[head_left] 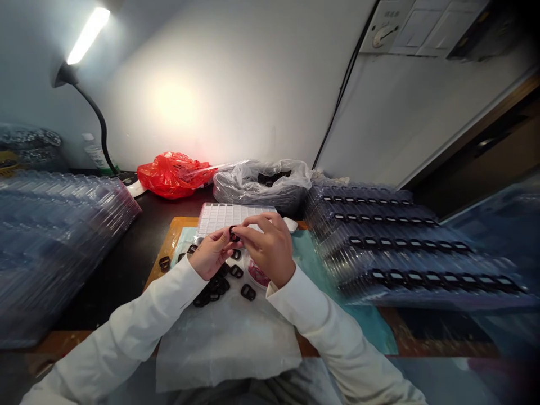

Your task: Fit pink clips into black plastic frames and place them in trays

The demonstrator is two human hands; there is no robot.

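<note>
My left hand and my right hand meet above the table, and the fingertips of both pinch one small black ring-shaped part. Under the hands several more black parts lie loose on a clear plastic sheet. A small round dish with something pink sits just under my right wrist. Behind the hands lies a white tray with a grid of small pockets. Both arms wear white sleeves.
Stacks of clear blister trays holding black parts fill the right side. A tall stack of clear trays stands at the left. A red bag, a clear bag of parts and a gooseneck lamp are at the back.
</note>
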